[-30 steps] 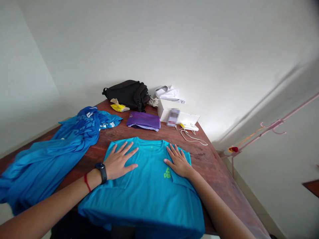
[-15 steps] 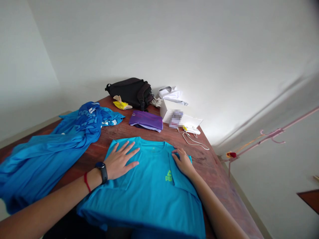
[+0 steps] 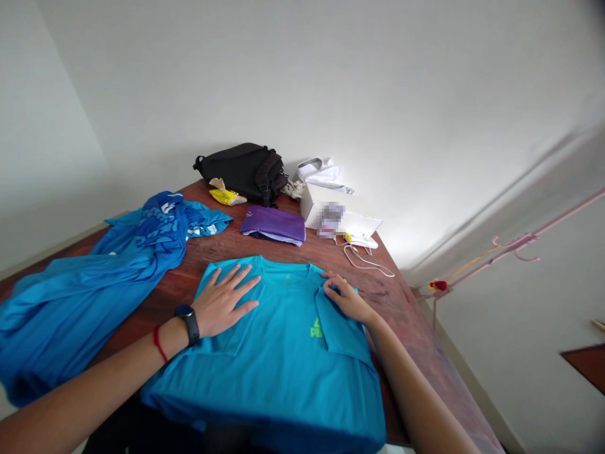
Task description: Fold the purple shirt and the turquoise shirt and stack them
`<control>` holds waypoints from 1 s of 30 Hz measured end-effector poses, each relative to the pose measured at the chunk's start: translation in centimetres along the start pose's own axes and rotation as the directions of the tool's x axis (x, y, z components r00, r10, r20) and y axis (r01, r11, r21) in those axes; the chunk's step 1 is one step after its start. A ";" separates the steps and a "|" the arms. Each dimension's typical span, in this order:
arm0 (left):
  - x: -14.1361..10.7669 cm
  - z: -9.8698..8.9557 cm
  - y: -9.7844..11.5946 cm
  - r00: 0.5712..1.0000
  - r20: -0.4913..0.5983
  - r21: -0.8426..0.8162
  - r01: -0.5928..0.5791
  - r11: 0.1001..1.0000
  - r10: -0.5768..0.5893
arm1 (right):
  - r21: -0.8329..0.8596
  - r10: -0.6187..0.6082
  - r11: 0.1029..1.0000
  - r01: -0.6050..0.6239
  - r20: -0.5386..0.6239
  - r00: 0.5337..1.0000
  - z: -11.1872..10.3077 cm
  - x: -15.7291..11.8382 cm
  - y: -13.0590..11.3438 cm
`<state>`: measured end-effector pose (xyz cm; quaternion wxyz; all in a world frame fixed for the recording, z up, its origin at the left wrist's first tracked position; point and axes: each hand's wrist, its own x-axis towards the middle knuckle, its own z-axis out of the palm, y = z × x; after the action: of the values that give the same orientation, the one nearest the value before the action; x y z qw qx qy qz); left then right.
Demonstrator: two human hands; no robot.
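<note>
A turquoise T-shirt (image 3: 278,353) with a green logo lies spread over the front of the table, its neckline away from me and its sleeves turned inward over the body. My left hand (image 3: 224,306) rests flat on its left shoulder, fingers spread. At the right shoulder is my right hand (image 3: 347,299), thumb and forefinger curved close together over the folded sleeve; whether they pinch any cloth is hard to see. The shirt's lower part hangs past the table's front edge.
Crumpled blue clothes (image 3: 108,271) cover the table's left side. Behind the shirt lie a folded purple cloth (image 3: 274,224), a yellow packet (image 3: 224,195), a black bag (image 3: 239,170), a white box (image 3: 309,205) and a white cable (image 3: 363,261). A pink rack (image 3: 510,246) stands right.
My right hand's fingers have lifted slightly and drawn together, with thumb and forefinger curling closer. My left hand stays spread on the shirt. The whole view has shifted a little.
</note>
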<state>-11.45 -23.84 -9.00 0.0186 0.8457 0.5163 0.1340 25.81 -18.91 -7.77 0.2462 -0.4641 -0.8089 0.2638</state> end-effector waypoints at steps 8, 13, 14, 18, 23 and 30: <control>0.1 0.2 -0.4 1.000 -0.003 0.023 0.015 1.000 -0.015 | -0.237 0.032 0.970 -0.058 -0.109 0.994 1.8 0.5 0.8; 0.3 0.0 -0.4 1.000 0.022 0.080 0.012 0.997 -0.014 | -0.339 0.042 0.937 -0.087 -0.137 0.990 2.2 0.4 0.1; 0.4 0.0 -0.4 1.000 0.027 0.092 0.013 0.996 -0.015 | -0.351 0.053 0.932 -0.093 -0.121 0.991 2.2 0.2 -0.1; 0.4 0.0 -0.4 0.999 0.035 0.126 0.038 0.991 -0.042 | -0.375 0.069 0.925 -0.069 -0.013 0.998 2.5 -1.0 -0.7; 1.0 -0.4 -0.9 0.996 0.051 0.084 0.068 0.994 -0.072 | -0.357 0.013 0.934 0.005 0.046 0.999 3.3 -2.1 -0.7; 2.1 -0.8 -0.8 0.992 0.102 0.071 0.062 0.996 -0.069 | -0.263 -0.039 0.965 0.019 -0.069 0.997 3.8 -2.1 -0.5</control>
<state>-11.48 -21.71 -7.96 0.0212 0.8343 0.5462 0.0716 24.03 -21.70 -10.55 0.2163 -0.4901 -0.8337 0.1338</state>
